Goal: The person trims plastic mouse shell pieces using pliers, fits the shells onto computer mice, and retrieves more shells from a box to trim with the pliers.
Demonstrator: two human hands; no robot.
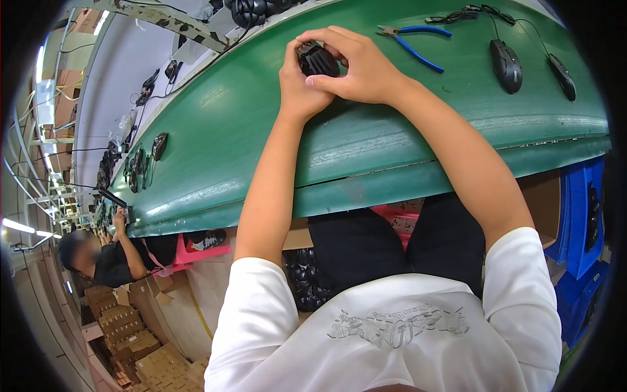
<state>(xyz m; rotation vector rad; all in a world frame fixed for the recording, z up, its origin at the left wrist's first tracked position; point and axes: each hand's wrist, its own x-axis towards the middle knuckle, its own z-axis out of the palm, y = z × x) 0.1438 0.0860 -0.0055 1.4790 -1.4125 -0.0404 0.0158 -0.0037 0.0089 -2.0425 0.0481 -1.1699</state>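
Note:
A black object with ridged sides (318,61) is held between my two hands above the green work surface (228,150). My left hand (299,85) closes around its left side. My right hand (360,64) wraps over it from the right, with the thumb in front. The fingers cover much of the object, so its exact kind cannot be made out. To the right of my hands lie pliers with blue handles (411,44), jaws toward me. Neither hand touches them.
Two black computer mice (506,65) (562,76) with cables lie at the right. More black mice (159,146) lie at the left. A co-worker (108,258) sits farther along the line. Blue bins (578,219) stand below at right, cardboard boxes (153,366) at lower left.

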